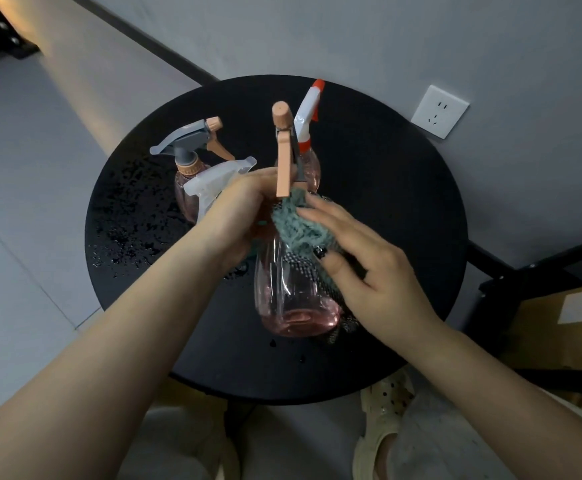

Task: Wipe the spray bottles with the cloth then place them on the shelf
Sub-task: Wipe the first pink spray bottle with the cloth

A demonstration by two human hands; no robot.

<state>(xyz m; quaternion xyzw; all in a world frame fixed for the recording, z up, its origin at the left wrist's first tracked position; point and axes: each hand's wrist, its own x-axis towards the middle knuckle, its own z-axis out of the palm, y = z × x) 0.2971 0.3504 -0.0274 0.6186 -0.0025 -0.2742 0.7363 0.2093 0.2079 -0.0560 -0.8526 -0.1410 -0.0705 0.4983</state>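
Note:
My left hand (244, 209) grips the neck of a clear pink spray bottle (293, 299) with a peach trigger, held above the round black table (403, 188). My right hand (362, 258) presses a teal-grey cloth (298, 230) against the bottle's shoulder, fingers wrapped over the cloth. Three more spray bottles stand behind on the table: one with a grey and peach head (192, 143), one with a white head (213, 185), and one with a white and orange-red head (308, 112).
Water droplets (133, 237) dot the left part of the tabletop. A wall socket (440, 110) sits on the wall to the right. A dark shelf frame with a cardboard box (556, 323) stands at the lower right. My feet in pale sandals (383, 427) show below the table.

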